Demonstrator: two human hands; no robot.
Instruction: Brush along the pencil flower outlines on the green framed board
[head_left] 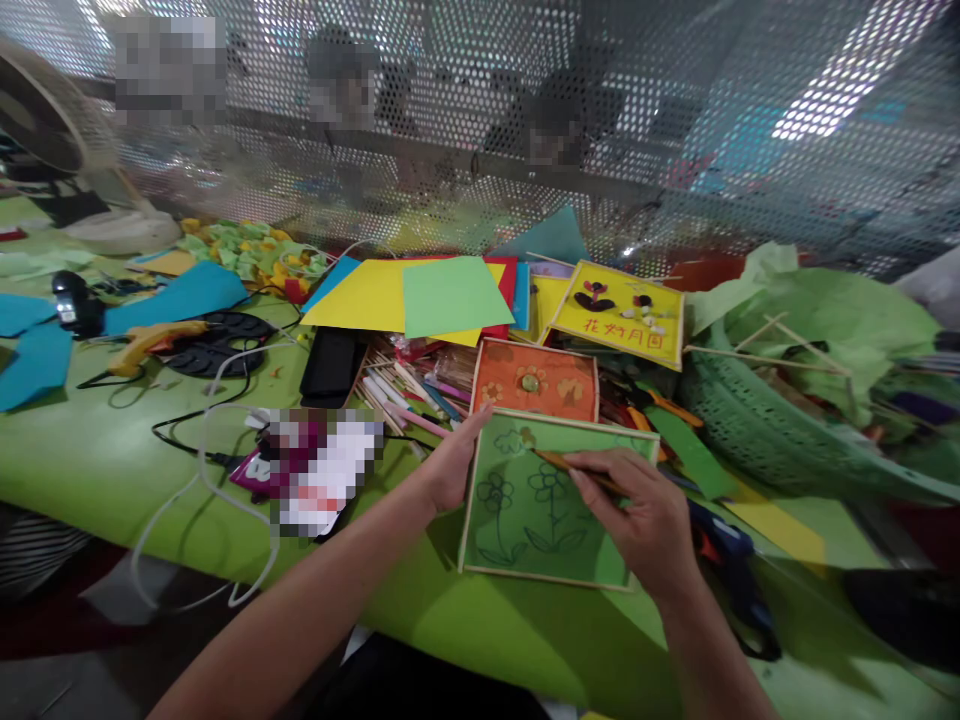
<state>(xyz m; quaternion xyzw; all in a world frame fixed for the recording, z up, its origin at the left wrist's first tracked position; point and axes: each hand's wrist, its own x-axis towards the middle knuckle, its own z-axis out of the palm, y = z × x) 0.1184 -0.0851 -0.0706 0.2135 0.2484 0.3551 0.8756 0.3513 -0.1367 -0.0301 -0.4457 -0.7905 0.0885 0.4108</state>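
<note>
The left hand (454,466) grips the framed green flower drawing (553,510) at its left edge; the right hand (641,508) pinches a pencil (555,460) over its upper part.

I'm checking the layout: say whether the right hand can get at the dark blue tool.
Probably yes: the dark blue tool lies close beside the right hand, with nothing seen on top, though that hand already holds a pencil.

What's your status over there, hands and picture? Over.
Left hand: grip on green framed drawing, left edge. Right hand: grip on pencil, tip near drawing's top. In the way: right hand, hiding part.
</note>
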